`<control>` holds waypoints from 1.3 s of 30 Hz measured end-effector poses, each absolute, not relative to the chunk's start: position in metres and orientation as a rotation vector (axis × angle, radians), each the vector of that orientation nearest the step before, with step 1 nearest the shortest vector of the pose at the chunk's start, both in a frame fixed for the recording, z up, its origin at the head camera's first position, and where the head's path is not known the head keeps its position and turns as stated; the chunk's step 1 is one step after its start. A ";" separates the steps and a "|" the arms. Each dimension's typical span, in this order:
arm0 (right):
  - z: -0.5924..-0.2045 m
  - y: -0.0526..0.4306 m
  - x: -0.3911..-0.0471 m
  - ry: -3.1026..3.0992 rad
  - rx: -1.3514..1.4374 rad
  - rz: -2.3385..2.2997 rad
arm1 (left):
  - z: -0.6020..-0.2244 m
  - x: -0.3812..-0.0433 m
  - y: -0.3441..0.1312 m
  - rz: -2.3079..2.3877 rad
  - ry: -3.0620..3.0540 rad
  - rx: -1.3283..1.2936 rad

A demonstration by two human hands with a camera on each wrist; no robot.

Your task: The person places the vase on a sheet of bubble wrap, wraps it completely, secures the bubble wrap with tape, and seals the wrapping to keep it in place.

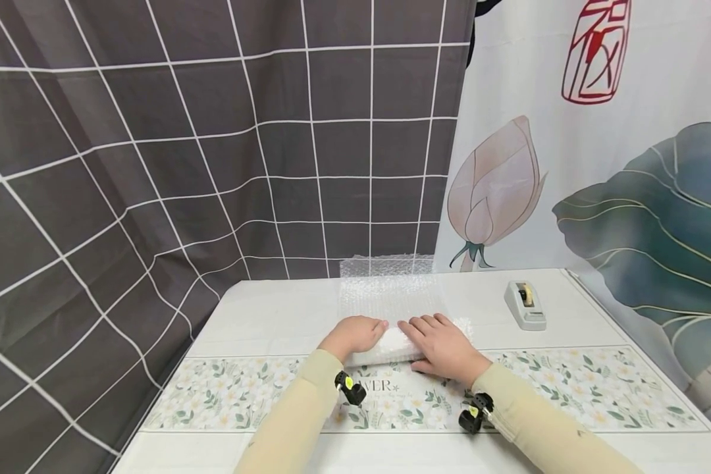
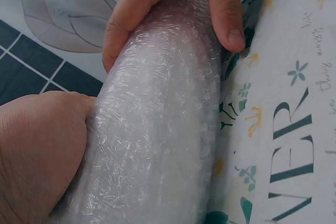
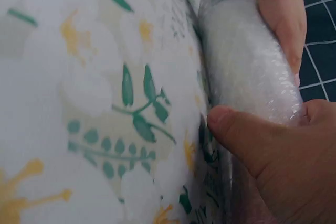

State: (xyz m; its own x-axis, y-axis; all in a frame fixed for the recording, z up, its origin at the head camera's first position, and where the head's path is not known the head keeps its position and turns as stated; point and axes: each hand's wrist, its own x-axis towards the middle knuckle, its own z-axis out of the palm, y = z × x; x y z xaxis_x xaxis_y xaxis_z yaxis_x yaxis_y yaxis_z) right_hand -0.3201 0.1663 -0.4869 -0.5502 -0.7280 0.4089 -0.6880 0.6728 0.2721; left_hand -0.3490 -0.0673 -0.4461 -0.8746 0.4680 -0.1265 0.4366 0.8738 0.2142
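Note:
A roll of bubble wrap (image 1: 374,354) lies across the table, whitish and rounded; what is inside it cannot be told. My left hand (image 1: 355,334) holds the roll from its far side on the left, its fingers mostly hidden in the left wrist view. Over the right part of the roll my right hand (image 1: 441,345) grips, with the thumb (image 3: 236,127) on the near side and the fingers (image 2: 123,30) reaching over to the far side. Beyond both hands, a flat sheet of bubble wrap (image 1: 391,296) stretches to the table's back edge.
A grey tape dispenser (image 1: 525,306) with a yellowish tape roll stands at the back right of the table. The white tablecloth (image 1: 272,322) has a floral band with lettering. A dark grid curtain (image 1: 332,151) and a flower-printed curtain (image 1: 509,79) hang behind.

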 end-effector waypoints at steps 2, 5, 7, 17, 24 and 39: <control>-0.487 0.167 -0.323 -2.366 1.110 -0.134 | -0.446 -0.350 -0.068 0.283 2.855 0.686; -0.488 0.167 -0.326 -2.341 1.131 -0.153 | -0.446 -0.350 -0.068 0.314 2.841 0.661; -0.488 0.167 -0.328 -2.333 1.145 -0.148 | -0.447 -0.349 -0.068 0.319 2.846 0.647; -0.487 0.165 -0.334 -2.399 1.159 -0.067 | -0.453 -0.339 -0.067 0.004 3.224 0.809; -0.477 0.160 -0.332 -2.509 1.141 -0.049 | -0.454 -0.323 -0.061 -0.158 3.295 0.912; -0.458 0.159 -0.339 -2.808 1.125 0.237 | -0.476 -0.310 -0.058 -0.304 3.283 0.911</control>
